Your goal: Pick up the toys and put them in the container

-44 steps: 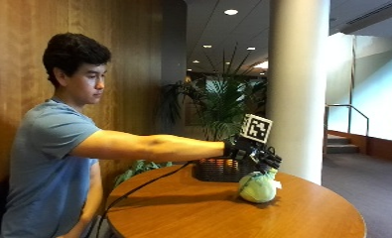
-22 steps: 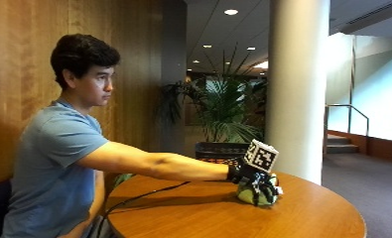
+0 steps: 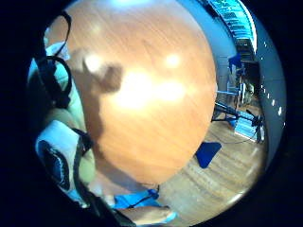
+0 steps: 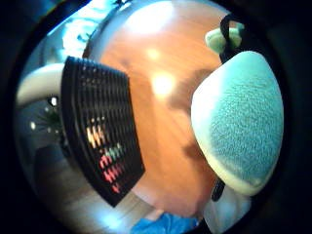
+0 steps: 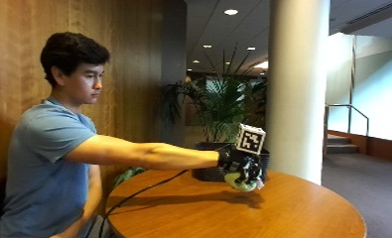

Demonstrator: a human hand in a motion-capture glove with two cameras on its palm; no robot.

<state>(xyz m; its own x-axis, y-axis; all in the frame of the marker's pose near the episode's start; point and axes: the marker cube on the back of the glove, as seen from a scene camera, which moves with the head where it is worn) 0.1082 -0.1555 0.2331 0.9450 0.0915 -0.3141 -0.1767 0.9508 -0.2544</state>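
In the outside view my gloved right hand [image 5: 240,168] is raised above the round wooden table [image 5: 281,218], fingers curled round a pale green soft toy [image 5: 241,183]. The black mesh container [image 5: 212,171] stands just behind the hand, on the far part of the table. The thumb side palm view shows the toy's [image 4: 239,122] knitted pale surface close to the palm, with the container [image 4: 100,129] a short way off across bare tabletop. In the little finger side palm view the toy [image 3: 71,156] sits pressed beside the palm.
A white pillar [image 5: 298,89] rises right behind the table, and potted palms [image 5: 225,106] stand behind the container. A wood-panelled wall [image 5: 10,74] is behind me. A black cable [image 5: 149,191] trails across the table toward my body.
Half a second ago the hand was down on the tabletop over the toy. It now holds the toy lifted off the table, nearer the container.
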